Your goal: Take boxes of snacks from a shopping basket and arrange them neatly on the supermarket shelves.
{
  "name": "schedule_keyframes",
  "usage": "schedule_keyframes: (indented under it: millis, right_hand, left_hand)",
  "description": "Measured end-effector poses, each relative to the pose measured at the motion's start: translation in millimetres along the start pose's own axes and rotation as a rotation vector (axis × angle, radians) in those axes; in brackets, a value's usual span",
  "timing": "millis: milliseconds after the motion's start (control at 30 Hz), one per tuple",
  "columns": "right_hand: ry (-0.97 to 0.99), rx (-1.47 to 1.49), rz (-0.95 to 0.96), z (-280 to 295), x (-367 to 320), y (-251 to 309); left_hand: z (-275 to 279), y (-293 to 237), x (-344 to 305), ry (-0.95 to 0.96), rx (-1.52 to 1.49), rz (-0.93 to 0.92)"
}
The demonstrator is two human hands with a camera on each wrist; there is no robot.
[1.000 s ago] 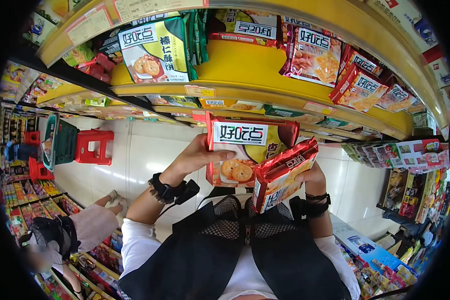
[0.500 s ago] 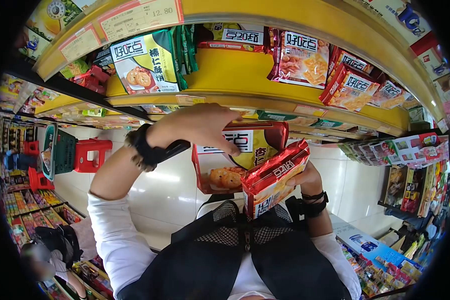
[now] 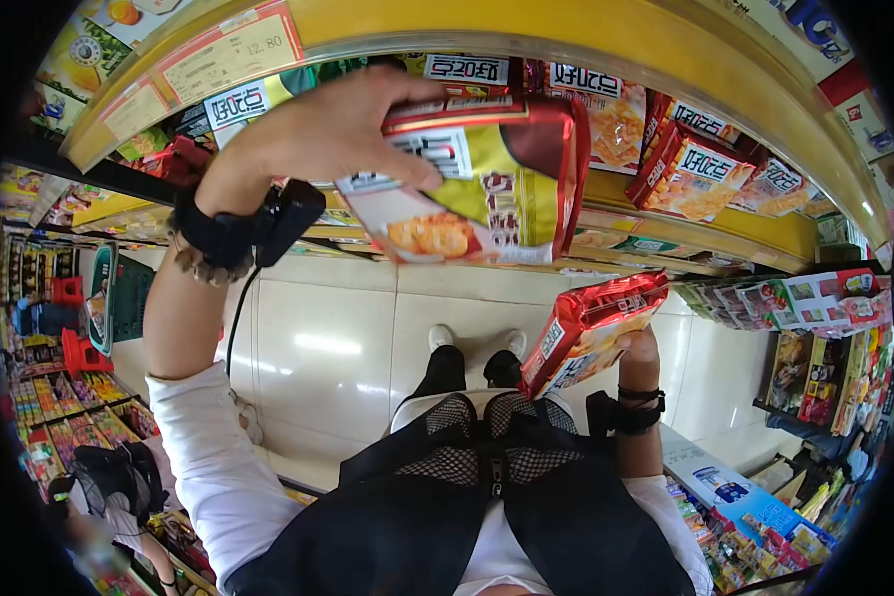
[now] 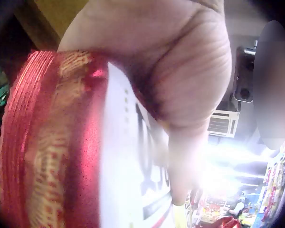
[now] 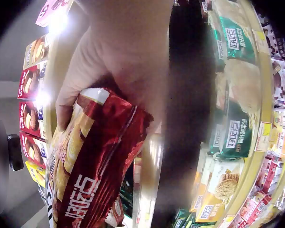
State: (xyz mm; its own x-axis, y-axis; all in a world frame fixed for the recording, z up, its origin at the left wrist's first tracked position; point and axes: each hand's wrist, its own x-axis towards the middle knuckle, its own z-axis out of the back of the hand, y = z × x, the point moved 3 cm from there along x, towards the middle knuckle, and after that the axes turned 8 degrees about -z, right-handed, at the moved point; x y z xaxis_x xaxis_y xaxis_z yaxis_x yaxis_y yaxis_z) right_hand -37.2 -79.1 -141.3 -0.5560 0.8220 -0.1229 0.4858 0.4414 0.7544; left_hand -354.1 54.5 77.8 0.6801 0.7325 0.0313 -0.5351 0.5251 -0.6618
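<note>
Biscuits [image 3: 487, 194] at twelve o'clock are gripped by the left hand [image 3: 343, 127]. A packet [image 3: 596, 323] at three is grasped by the right hand [image 3: 642, 360].

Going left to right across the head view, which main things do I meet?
Green basket, black wrist camera, yellow-and-red packet in the left hand, red packet in the right hand, row of snack packets.

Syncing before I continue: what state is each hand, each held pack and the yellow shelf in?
Left hand: gripping.
Red, yellow and white plastic biscuit pack: held, tilted, no opening visible.
Right hand: gripping.
Glossy red plastic pack: held, tilted, no opening visible.
Long yellow shelf: stocked.
</note>
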Motion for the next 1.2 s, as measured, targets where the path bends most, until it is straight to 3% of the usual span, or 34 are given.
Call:
schedule_keyframes:
  millis: [33, 133, 333, 567, 700, 1033, 1133, 1200]
  right_hand:
    - [-0.022, -0.008, -0.017, 1.5, -0.6, -2.7]
    - [-0.030, -0.068, -0.021, 1.1, 1.6, -6.4]
    - [-0.059, 0.017, -0.129, -6.7, 7.9, -8.5]
    - [-0.091, -0.032, -0.199, -17.5, 14.8, -3.2]
    - [-0.078, -0.031, -0.202, -17.4, 17.8, -5.6]
    - [-0.105, -0.025, -0.219, -20.6, 26.5, -9.5]
    - [-0.101, -0.021, -0.206, -20.8, 30.5, -10.4]
    - [-0.098, -0.047, -0.173, -24.6, 34.4, -7.5]
  left_hand:
    - [4.9, -1.8, 1.6, -0.143, 0.126, -0.026]
    - [10.7, -11.2, 10.4, -0.179, 0.159, 0.035]
    - [8.9, 13.3, 22.2, -0.149, 0.386, 0.157]
    - [15.9, 26.5, 17.3, -0.040, 0.330, 0.310]
    - [17.6, 33.2, 16.9, -0.065, 0.434, 0.195]
    - [22.5, 40.9, 24.8, 0.082, 0.363, 0.258]
    - [18.3, 45.4, 22.6, 0.014, 0.342, 0.190]
    - [17.1, 40.4, 21.6, -0.112, 0.389, 0.011]
